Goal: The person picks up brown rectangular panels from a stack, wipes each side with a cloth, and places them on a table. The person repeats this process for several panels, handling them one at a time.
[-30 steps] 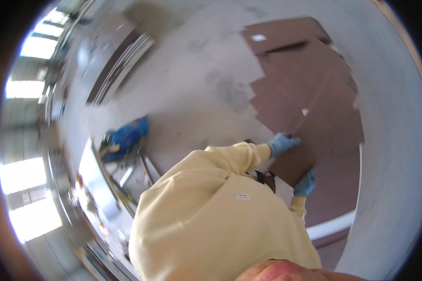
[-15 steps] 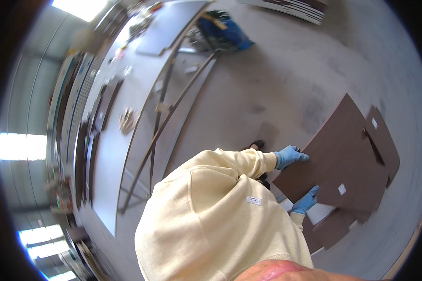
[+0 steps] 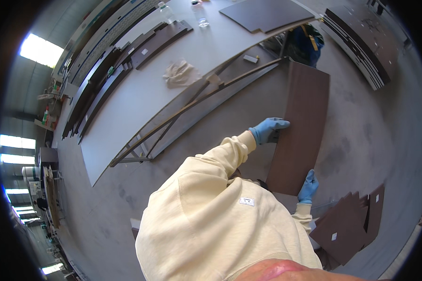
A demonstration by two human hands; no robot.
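Note:
A long dark brown panel (image 3: 301,131) is held between my two hands in front of my body. My left hand (image 3: 269,130), in a light blue glove, grips its left long edge about midway, fingers against the edge. Gripping the right edge near its close end is my right hand (image 3: 308,188), gloved the same. The panel's far end reaches toward a dark blue bag (image 3: 305,46) beside the table. Behind my right hand lies a stack of brown panels (image 3: 344,229) with small white labels, fanned out unevenly.
A long white-topped table (image 3: 122,126) on a metal frame runs along my left. On it are dark strips (image 3: 98,86), a crumpled cloth (image 3: 180,74), clear bottles (image 3: 199,14) and a large dark board (image 3: 267,15). A stack of boards (image 3: 361,47) stands at the far right.
My view has turned left toward the table. The brown panel has come away from the stack on the right, held by both hands, and is now seen lengthwise ahead of me.

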